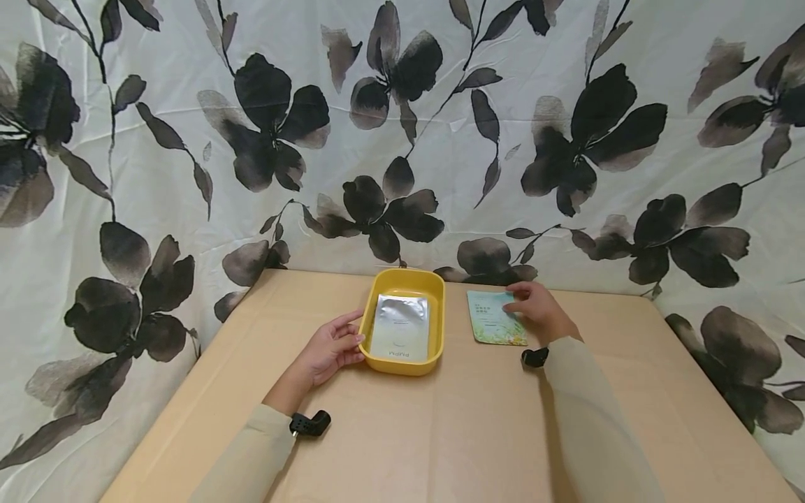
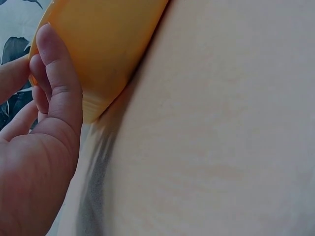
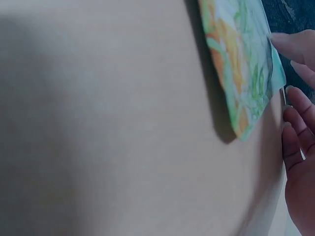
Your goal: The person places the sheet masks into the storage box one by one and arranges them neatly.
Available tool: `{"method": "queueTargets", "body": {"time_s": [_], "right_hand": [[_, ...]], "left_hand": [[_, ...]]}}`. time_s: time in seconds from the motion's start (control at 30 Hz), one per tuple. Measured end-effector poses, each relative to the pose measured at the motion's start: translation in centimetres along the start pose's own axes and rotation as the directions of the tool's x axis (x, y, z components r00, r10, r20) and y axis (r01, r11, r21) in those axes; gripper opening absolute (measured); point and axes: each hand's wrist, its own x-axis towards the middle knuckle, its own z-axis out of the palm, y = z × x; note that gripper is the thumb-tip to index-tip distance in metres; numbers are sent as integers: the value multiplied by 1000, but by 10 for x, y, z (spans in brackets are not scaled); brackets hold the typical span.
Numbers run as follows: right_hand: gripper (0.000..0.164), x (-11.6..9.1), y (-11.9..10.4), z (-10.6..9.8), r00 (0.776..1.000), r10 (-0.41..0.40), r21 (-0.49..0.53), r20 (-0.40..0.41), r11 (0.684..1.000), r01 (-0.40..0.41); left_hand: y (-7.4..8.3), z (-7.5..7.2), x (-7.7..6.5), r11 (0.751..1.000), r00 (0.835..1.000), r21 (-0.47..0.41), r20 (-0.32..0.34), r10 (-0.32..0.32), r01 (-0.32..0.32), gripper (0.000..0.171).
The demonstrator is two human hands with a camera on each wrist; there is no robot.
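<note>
A yellow plastic tray (image 1: 400, 369) rests on the table with a silver foil sachet (image 1: 400, 328) lying flat inside. My left hand (image 1: 333, 351) holds the tray's left side, thumb and fingers at the rim. In the left wrist view, the thumb (image 2: 61, 78) lies against the tray's outer wall (image 2: 108, 39). To the right of the tray is a pale green sachet (image 1: 493, 318) with a flower print along its bottom. My right hand (image 1: 539, 309) pinches its right edge. The right wrist view shows the sachet's near corner (image 3: 241, 123) casting a shadow on the table.
The tan table (image 1: 390, 440) ends at the back against a white cloth (image 1: 453, 161) with dark printed flowers. That cloth also hangs down both sides. Black bands (image 1: 309, 423) sit at both wrists, over beige sleeves.
</note>
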Motion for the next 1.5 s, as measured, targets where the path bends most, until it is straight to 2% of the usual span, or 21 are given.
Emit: {"method": "queueTargets", "body": {"time_s": [0.23,0.33,0.47,0.6,0.73,0.97,1.07,1.27,1.5], "right_hand": [[63,-2,-4,-1,997,59,92,47,994,-63],[66,-2,-6,-1,997,49,95,66,994,-55],[68,0,-8,-1,997,23,21,79,999,-25],[69,2,-9,-1,995,45,-41,93,998,-42],[73,1,-11,-1,990,82,-62,113,995,-75],[75,-5,-16,0,983,133,34,127,990,-138],[76,-3,-14,0,981,143,40,132,988,-150],[73,1,-10,-1,986,126,-34,109,992,-123],[69,-3,-8,0,997,35,-77,72,997,-30]], "left_hand": [[0,-1,0,1000,1000,-4,-1,-6,6,69],[0,0,0,1000,1000,0,2,-5,5,69],[0,1,-1,1000,1000,2,7,-3,3,70],[0,0,-1,1000,1000,-7,13,3,-3,71],[-1,-1,-1,1000,1000,-13,18,1,-1,70],[-1,-2,-2,1000,1000,-13,7,-9,9,68],[-1,-2,-2,1000,1000,-6,11,-6,6,69],[-1,-2,-1,1000,1000,-3,5,-8,8,69],[-1,-1,-3,1000,1000,-24,4,-8,9,69]]}}
